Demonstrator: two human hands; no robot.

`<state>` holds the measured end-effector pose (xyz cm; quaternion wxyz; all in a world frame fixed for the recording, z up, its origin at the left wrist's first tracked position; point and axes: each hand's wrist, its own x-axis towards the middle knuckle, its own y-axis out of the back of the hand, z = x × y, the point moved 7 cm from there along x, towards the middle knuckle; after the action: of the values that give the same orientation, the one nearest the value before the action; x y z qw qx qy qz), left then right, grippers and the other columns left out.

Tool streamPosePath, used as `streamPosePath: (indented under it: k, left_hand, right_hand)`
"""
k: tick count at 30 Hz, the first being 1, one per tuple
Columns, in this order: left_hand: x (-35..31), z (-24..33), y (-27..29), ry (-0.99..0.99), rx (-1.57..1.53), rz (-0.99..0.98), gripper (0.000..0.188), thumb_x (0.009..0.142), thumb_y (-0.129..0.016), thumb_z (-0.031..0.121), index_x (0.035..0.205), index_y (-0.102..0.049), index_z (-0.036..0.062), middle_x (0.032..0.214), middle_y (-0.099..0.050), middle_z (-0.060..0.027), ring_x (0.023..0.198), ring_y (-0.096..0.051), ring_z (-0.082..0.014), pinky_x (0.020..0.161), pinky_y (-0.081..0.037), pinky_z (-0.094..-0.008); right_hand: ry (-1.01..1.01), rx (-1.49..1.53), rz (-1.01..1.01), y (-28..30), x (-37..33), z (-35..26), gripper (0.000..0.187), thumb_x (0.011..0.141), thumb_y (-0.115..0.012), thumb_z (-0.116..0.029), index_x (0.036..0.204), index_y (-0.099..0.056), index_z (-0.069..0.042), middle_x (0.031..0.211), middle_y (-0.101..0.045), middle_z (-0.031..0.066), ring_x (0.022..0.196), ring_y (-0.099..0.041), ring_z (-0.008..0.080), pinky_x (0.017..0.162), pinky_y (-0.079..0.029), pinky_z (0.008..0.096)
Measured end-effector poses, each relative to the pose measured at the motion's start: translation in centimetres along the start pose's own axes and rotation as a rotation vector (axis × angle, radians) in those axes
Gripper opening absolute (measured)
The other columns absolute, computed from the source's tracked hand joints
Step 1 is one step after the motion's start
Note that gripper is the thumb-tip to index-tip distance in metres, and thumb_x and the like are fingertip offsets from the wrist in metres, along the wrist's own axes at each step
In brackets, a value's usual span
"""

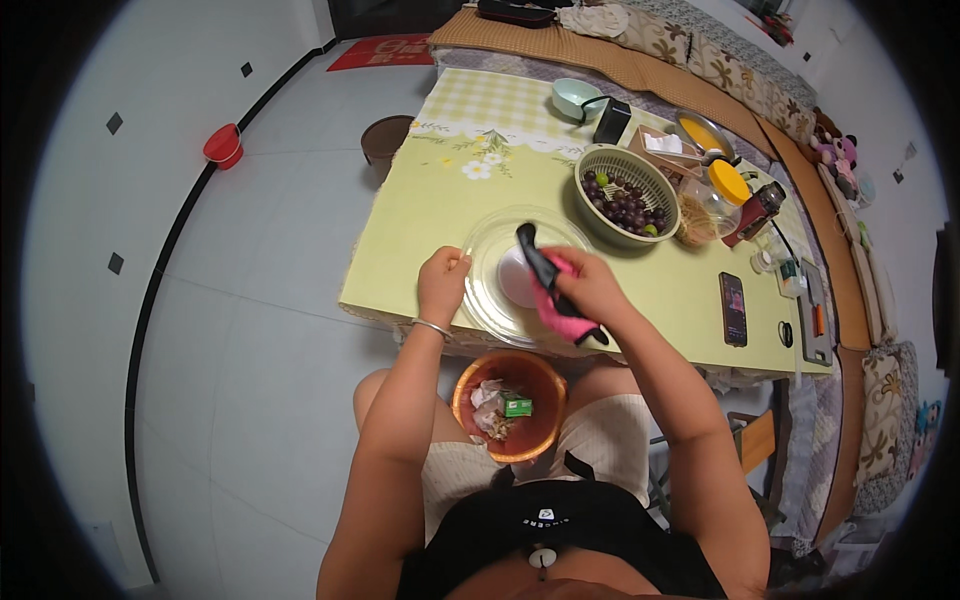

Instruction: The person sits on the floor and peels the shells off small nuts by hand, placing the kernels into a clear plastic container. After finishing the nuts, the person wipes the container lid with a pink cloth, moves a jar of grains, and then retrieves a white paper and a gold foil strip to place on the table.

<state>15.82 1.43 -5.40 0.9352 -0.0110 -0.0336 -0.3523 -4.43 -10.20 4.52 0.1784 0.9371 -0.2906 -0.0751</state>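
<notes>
A clear round dish (487,290) with ridged rings and a pale centre lies at the near edge of the table. My left hand (443,287) is closed on its left rim, thumb on top. Over the dish's right side, my right hand (592,287) grips a pink-and-black cloth (560,318). One black end of the cloth sticks up past the fingers, and another hangs below near the rim. Whether the cloth touches the dish I cannot tell. Just beyond the dish stands a colander (627,232) of dark grapes (630,205) with a few green fruits.
An orange waste bin (463,400) with wrappers and a green box stands between my knees. On the table (420,200) are a yellow-lidded jar (728,182), a dark red thermos (757,213), a phone (733,310), a mint bowl (575,97) and a grey tray (815,345).
</notes>
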Motion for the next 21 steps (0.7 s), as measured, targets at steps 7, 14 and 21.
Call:
streamPosePath:
  k: [7,14,21]
  left_hand:
    - [-1.1,1.9,-1.2,0.241,-0.243,-0.218,0.011,0.089,-0.055,0.007,0.092,-0.064,0.0008,0.069,-0.06,-0.0004,0.05,-0.048,-0.0062,0.043,-0.037,-0.0205]
    - [-0.5,0.2,0.2,0.266,-0.194,-0.223,0.012,0.089,-0.054,0.005,0.093,-0.064,0.0,0.074,-0.064,-0.0024,0.051,-0.048,-0.0068,0.046,-0.039,-0.0206]
    - [-0.8,1.3,-0.2,0.243,-0.198,-0.257,0.009,0.088,-0.057,0.008,0.093,-0.06,0.0017,0.074,-0.065,-0.0033,0.052,-0.051,-0.0072,0.045,-0.038,-0.0198]
  right_hand:
    - [0.208,-0.569,0.286,-0.6,5.9,-2.8,0.047,0.076,-0.052,-0.001,0.121,-0.06,-0.011,0.111,-0.062,0.0141,0.092,-0.064,0.033,0.08,-0.05,0.0413]
    - [0.313,-0.761,-0.224,-9.2,2.5,-2.6,0.042,0.08,-0.058,-0.008,0.118,-0.067,-0.021,0.12,-0.063,0.0036,0.103,-0.059,0.0365,0.086,-0.05,0.0448]
    - [0.147,-0.491,0.086,1.2,1.8,-4.4,0.042,0.074,-0.053,-0.004,0.113,-0.067,-0.011,0.099,-0.068,0.0181,0.092,-0.066,0.0338,0.084,-0.051,0.0388]
